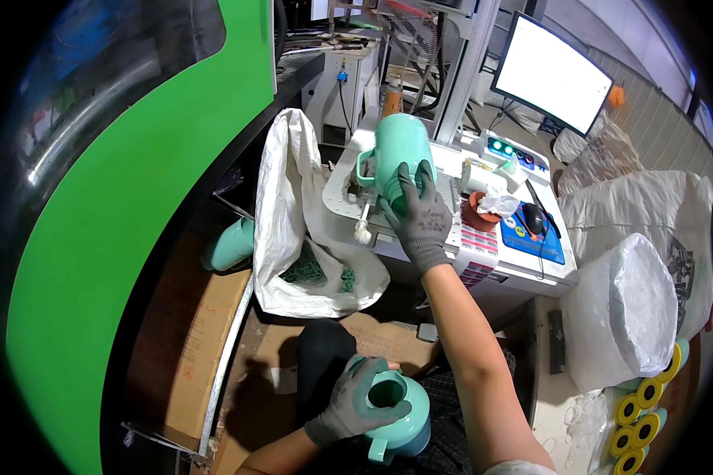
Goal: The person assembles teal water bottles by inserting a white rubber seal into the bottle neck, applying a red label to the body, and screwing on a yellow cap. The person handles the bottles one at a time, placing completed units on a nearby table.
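My left hand, in a grey knit glove, grips a mint-green plastic jug around its open round neck. That jug stands over my lap, its mouth facing up and its handle toward me. Out in front, my gloved right hand is wrapped over the near end of a second mint-green jug. The second jug is above a perforated metal plate on the white workbench, its handle pointing left. Whether it rests on a support there is hidden. A rod with a whitish knobbed end juts from the plate beside it.
Left of the bench sags a white woven sack with green scraps inside. A green machine fills the left side. On the bench are a tape roll, a mouse and a button box. Yellow-rimmed parts lie lower right.
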`<state>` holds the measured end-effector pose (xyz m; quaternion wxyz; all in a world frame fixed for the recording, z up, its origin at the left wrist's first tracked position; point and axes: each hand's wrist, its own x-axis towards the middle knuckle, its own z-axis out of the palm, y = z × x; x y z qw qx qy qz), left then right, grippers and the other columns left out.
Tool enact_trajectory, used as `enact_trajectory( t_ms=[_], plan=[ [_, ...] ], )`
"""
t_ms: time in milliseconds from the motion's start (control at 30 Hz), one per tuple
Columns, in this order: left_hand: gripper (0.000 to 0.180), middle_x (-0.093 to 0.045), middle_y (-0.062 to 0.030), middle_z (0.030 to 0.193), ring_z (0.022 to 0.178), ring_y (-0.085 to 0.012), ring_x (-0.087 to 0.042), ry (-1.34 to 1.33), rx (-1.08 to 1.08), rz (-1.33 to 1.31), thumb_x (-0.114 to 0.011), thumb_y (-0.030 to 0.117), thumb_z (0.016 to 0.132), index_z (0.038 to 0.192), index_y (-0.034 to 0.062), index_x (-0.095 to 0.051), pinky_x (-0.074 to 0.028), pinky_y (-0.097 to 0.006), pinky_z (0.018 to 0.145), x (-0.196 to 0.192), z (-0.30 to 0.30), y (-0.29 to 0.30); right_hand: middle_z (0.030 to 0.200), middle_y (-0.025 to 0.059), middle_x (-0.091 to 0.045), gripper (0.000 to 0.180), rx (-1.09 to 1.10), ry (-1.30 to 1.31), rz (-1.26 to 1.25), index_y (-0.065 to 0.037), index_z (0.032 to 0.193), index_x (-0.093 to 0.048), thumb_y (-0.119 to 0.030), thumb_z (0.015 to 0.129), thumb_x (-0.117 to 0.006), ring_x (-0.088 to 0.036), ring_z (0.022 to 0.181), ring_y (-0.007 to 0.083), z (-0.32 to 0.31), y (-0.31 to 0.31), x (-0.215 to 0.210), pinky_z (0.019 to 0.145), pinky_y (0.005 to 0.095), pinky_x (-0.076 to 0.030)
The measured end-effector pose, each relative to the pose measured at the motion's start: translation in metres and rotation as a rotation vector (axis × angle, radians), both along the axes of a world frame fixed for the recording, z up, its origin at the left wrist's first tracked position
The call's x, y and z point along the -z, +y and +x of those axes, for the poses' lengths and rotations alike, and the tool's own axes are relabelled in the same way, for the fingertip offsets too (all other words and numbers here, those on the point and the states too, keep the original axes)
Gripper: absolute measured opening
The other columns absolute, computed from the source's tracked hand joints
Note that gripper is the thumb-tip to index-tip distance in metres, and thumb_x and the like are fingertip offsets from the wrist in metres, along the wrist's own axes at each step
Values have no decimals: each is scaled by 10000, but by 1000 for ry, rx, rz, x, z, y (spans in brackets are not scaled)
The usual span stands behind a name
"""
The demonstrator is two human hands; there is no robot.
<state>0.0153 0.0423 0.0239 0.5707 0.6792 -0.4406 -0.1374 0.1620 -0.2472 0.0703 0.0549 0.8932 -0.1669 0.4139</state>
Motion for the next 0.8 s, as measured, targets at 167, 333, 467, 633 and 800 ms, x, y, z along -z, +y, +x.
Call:
enact_trajectory(
  t_ms=[167, 333, 467, 633, 800],
  plan=[
    [650, -662, -104, 1138, 1047, -311, -583, -28, 6, 27, -915, 326, 697, 1219, 63, -631, -469, -433, 952, -1, 9, 13, 1577, 147, -439, 832, 57, 92, 36, -343, 1512, -486, -479, 765, -825, -700, 977, 328, 20, 14, 12, 715, 453, -596],
    [634, -655, -110, 1163, 1049, -319, -577, -65, 22, 58, -905, 336, 712, 1222, 74, -634, -450, -444, 964, -8, 12, 13, 1593, 159, -410, 820, 110, 132, 118, -351, 1500, -479, -453, 764, -827, -697, 999, 332, 25, 26, 8, 721, 477, -591],
    [628, -652, -108, 1156, 1046, -326, -573, -95, 18, 49, -897, 309, 704, 1227, 78, -637, -451, -442, 965, -10, 11, 7, 1571, 183, -433, 775, 136, 146, 162, -379, 1477, -510, -440, 771, -824, -695, 1073, 385, 30, 29, -7, 771, 482, -582],
    [645, -644, -90, 1135, 1051, -329, -573, -172, 90, 92, -897, 345, 714, 1239, 87, -627, -440, -454, 976, -12, 0, -10, 1452, 267, -532, 664, -85, -103, 90, -247, 1516, -507, -251, 875, -680, -687, 951, 359, 22, -12, 27, 690, 483, -555],
    [756, -556, -77, 1151, 1053, -198, -558, 233, 56, 17, -824, 494, 823, 1304, -24, -556, -474, -354, 933, 2, 4, -2, 1344, 344, -532, 642, -134, 39, 214, 61, 1419, -514, -319, 915, -628, -606, 1103, 450, -26, 53, 40, 1014, 570, -453]
  ],
)
